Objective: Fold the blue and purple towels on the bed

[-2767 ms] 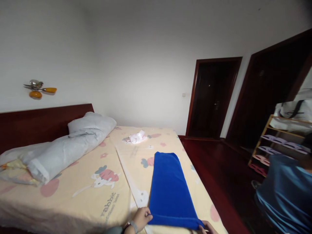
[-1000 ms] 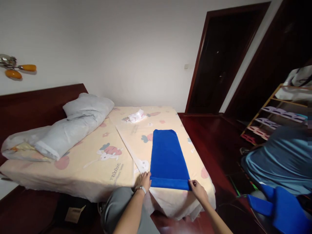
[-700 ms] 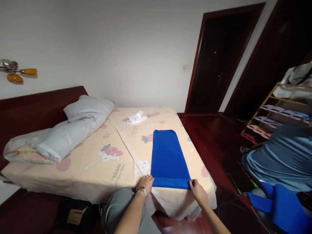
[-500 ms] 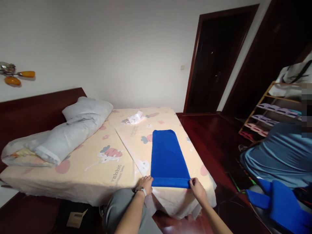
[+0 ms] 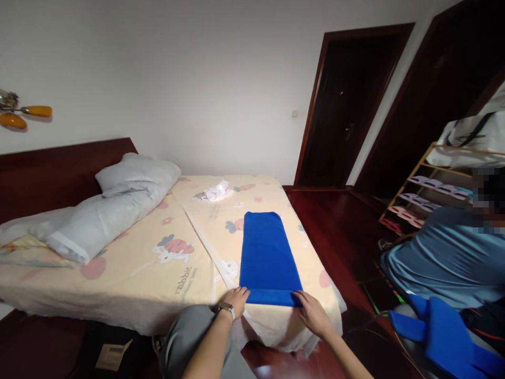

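A blue towel (image 5: 266, 250) lies as a long strip along the bed's near right part, its near end turned over into a narrow fold. My left hand (image 5: 237, 301) grips the fold's left corner, the fingers curled over the edge; that wrist wears a watch with a pale band. At the right corner, my right hand (image 5: 311, 311) has its fingertips bent over the same fold, the thumb mostly hidden. Under the towel is a bed cover (image 5: 165, 284) in cream with carrot and rabbit prints.
A grey quilt (image 5: 130, 195) is heaped by the headboard, and a crumpled white plastic bag (image 5: 216, 191) lies toward the wall. On the right a person in a blue shirt (image 5: 426, 252) sits near more blue cloth (image 5: 445, 331). Behind them stands a shoe rack (image 5: 410, 168) with slippers.
My right hand has shifted from the side of the corner to lie more over the top of the fold. The view has turned slightly, and the seated person's head now shows more.
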Demonstrator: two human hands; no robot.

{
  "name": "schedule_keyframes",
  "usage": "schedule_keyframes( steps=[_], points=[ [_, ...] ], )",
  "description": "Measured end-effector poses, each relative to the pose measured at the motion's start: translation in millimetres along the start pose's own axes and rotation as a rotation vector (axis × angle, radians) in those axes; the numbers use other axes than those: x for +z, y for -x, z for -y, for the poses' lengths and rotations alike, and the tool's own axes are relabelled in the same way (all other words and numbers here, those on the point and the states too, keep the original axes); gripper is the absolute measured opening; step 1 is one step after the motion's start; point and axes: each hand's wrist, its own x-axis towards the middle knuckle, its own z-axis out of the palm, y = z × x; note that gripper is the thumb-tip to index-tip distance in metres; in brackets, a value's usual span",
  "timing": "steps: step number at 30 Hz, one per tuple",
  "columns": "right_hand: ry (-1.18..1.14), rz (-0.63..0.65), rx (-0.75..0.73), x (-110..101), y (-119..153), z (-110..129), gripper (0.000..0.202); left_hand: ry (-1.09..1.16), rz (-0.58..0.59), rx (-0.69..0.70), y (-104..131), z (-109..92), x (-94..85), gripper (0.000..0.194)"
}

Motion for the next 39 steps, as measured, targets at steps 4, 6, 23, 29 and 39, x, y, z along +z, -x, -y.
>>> schedule_keyframes(
  steps=[4, 6, 23, 29, 39],
  points=[
    [-0.045, 0.034, 0.035, 0.9, -12.5, -13.6, 0.056, 0.070, -0.030, -0.069, -3.8, 6.7, 2.5, 0.049],
    [-0.134, -0.001, 0.068, 1.0, -18.2, -18.9, 0.050, 0.116, -0.056, -0.102, -6.8, 10.9, 4.5, 0.044],
    [-0.488, -0.028, 0.246, 7.6, -23.3, -48.2, 0.045, 0.514, -0.136, -0.382, -20.0, 28.4, 0.5, 0.022],
    [-0.363, -0.077, 0.337, 7.9, -58.4, -55.1, 0.048, 0.550, -0.193, -0.548, -46.4, 35.3, 12.0, 0.023],
    [-0.276, -0.157, 0.483, 18.7, -67.6, -36.6, 0.057, 0.548, -0.207, -0.681, -65.8, 31.2, 15.7, 0.025]
  ],
)
